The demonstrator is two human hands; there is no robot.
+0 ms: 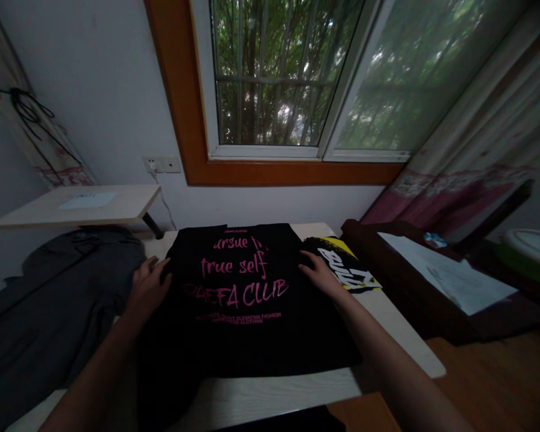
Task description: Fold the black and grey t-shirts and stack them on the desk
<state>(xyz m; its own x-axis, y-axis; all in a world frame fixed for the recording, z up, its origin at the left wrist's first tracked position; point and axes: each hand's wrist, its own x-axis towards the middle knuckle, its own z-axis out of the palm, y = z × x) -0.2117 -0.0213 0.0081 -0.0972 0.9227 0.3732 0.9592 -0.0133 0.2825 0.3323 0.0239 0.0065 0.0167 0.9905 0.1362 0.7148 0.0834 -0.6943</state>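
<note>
A black T-shirt (247,348) with pink lettering is spread over the pale table, its lower part hanging toward me at the left. My left hand (149,288) rests at the shirt's left edge with fingers apart. On the opposite side my right hand (320,275) lies against the shirt's right edge, fingers stretched out and thumb apart. Just beyond my right hand is a folded black, yellow and white garment (346,264), partly under my forearm. A heap of dark grey cloth (67,300) lies left of my left hand.
The table's bare top (400,336) shows at the right and front. A raised shelf (130,198) with a paper on it stands at the back left. Behind are a wall socket (162,164) and a window (288,78). White sheets (450,276) lie on a dark brown surface at right.
</note>
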